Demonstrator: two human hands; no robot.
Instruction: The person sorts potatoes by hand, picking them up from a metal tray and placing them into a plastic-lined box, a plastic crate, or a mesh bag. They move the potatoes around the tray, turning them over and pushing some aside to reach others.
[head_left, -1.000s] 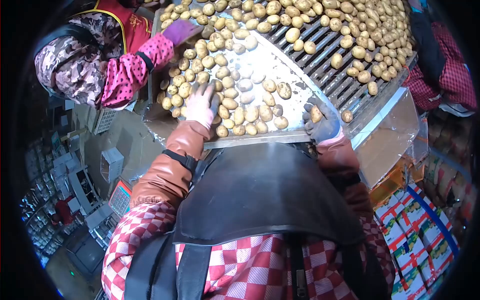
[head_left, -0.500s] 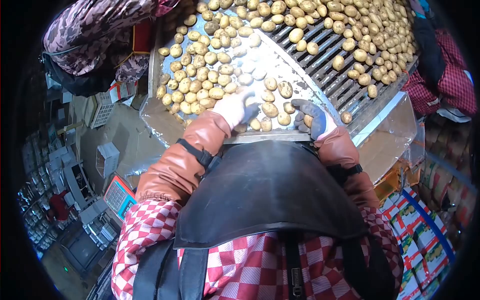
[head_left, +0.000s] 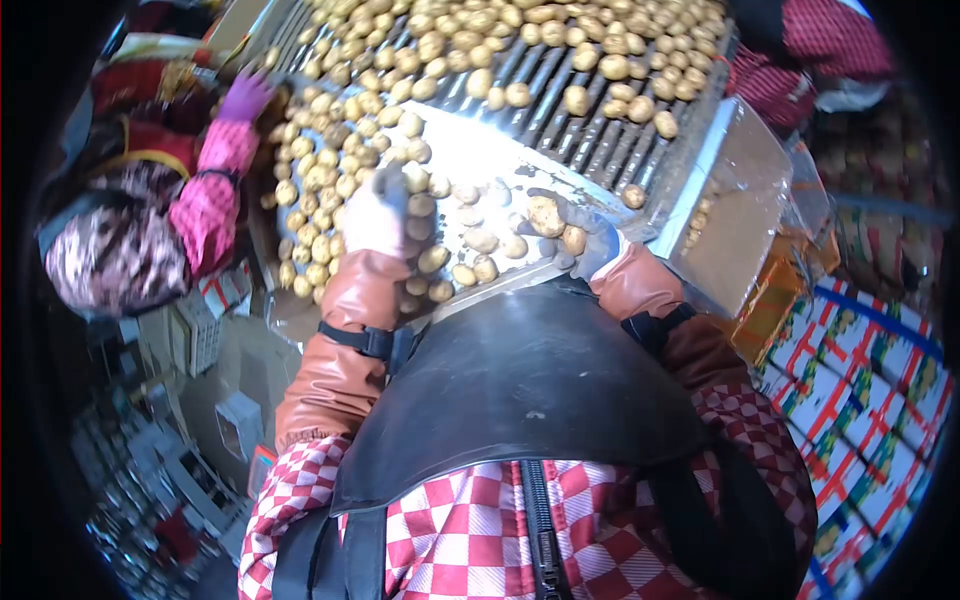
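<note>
Potatoes (head_left: 480,240) are lying on and beside the slatted rack (head_left: 590,150), probably firm, bruisable, best cupped around the middle. Near it, the right hand (head_left: 602,248) is grasping one potato (head_left: 573,240); farther off, the left hand (head_left: 375,218) is blurring, its grip unclear.

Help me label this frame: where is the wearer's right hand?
In the head view, the right hand is right of centre, at the near edge of the pale tray, with two potatoes by its fingers.
</note>
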